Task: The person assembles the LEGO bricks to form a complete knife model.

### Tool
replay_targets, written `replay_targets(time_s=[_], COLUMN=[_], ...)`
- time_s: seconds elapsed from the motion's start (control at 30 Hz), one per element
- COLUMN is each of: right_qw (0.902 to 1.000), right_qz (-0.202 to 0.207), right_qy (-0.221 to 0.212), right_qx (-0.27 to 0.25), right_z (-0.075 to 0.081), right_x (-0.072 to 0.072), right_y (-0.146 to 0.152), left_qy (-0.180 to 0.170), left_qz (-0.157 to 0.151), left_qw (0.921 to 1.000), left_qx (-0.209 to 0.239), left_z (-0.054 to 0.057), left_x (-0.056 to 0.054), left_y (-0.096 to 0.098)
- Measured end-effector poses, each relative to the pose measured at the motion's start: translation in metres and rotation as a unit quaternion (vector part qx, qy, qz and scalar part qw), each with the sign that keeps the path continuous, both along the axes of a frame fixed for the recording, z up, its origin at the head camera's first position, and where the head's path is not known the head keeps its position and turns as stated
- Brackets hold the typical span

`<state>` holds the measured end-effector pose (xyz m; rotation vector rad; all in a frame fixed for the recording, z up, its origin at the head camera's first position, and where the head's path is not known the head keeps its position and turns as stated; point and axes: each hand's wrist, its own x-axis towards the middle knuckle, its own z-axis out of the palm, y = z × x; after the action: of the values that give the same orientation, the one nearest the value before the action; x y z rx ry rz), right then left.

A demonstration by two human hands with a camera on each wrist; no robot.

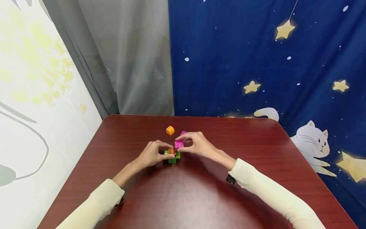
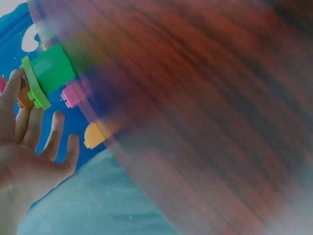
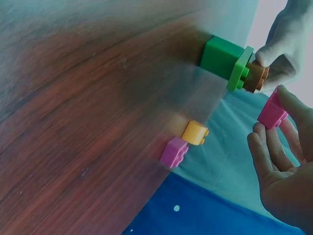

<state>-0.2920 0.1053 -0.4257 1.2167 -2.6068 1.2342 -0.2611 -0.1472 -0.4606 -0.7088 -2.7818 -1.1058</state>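
My left hand [image 1: 153,154] pinches an orange-brown brick [image 1: 171,150] between thumb and fingers. That brick sits on a flat light-green brick [image 3: 238,71], which rests on a taller green block [image 3: 221,58] standing on the table. Just right of this stack, my right hand [image 1: 198,145] grips a pink brick [image 1: 179,144] by its sides, studs up. In the right wrist view the pink brick [image 3: 272,111] is apart from the stack, held higher than the table. The left wrist view shows the other fingers of the left hand [image 2: 36,147] spread beside the stack.
Beyond the hands, a yellow-orange brick [image 1: 170,130] with a curved top lies on the dark red wooden table [image 1: 200,197]. A second pink brick [image 3: 174,152] lies near it, partly behind the right hand in the head view. Curtains [image 1: 211,63] hang past the far edge.
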Motion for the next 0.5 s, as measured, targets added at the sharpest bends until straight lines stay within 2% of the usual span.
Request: replay_targets(time_s=[0.5], right_qw=[0.9989], right_qz=[0.007], right_qy=[0.039], right_qx=[0.025], right_z=[-0.007], right_x=[0.007], right_y=[-0.018], left_qy=[-0.015], left_qz=[0.012], left_qw=[0.9997], left_qx=[-0.013], left_z=[0.0], left_x=[0.0], left_y=[-0.001])
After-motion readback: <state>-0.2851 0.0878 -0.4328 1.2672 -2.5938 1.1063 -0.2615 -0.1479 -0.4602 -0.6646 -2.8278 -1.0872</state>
